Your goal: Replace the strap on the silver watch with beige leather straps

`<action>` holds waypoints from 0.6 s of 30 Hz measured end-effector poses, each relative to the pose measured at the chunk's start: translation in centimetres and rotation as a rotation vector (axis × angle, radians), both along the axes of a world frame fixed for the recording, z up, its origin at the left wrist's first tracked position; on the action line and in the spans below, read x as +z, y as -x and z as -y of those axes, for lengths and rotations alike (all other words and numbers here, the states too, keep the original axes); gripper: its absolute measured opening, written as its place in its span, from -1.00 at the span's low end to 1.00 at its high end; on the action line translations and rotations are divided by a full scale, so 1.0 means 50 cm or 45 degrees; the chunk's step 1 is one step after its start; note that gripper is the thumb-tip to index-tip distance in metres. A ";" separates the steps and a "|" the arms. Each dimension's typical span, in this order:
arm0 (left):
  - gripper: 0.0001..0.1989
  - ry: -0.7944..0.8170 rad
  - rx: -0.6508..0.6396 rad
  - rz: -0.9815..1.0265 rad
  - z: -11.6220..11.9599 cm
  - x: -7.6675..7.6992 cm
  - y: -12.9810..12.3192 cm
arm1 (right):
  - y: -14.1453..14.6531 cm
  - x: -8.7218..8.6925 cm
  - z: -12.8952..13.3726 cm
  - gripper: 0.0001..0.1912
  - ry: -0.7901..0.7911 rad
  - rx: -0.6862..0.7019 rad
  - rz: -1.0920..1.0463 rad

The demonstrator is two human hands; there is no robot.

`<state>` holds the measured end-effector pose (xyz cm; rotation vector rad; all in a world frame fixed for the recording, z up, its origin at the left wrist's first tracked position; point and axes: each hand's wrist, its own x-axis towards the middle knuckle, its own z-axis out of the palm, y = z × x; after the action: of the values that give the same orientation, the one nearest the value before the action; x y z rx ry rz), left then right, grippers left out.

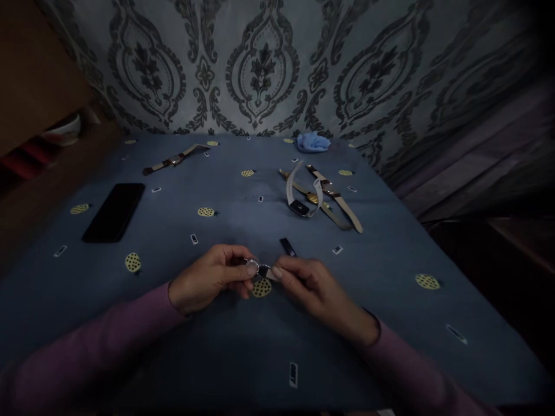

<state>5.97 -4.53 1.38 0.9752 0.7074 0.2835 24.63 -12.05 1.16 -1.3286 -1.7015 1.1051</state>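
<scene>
Between my two hands is a small round-faced watch [252, 267] with a silver case. My left hand [214, 274] pinches the watch case between thumb and fingers. The fingertips of my right hand [314, 289] are closed on a light strap piece [271, 274] beside the case. Whether that strap is joined to the case is too small to tell. A short dark strap piece [287, 247] lies just beyond my right fingers, its near end close to them.
A black phone [114, 212] lies at the left. Behind it is a brown-strapped watch [174, 160]. At the right are a white-strapped smartwatch [299, 207], a gold watch [313, 198] and a tan-strapped watch [348, 212]. A blue cloth [313, 142] sits near the wall.
</scene>
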 end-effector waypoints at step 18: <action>-0.76 -0.214 -0.231 0.042 0.012 -0.012 0.007 | -0.004 -0.011 0.002 -0.70 -0.260 0.092 0.270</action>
<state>5.61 -5.14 0.80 1.1842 0.5669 0.2009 24.85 -12.17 0.62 -1.2994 -1.9734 0.8260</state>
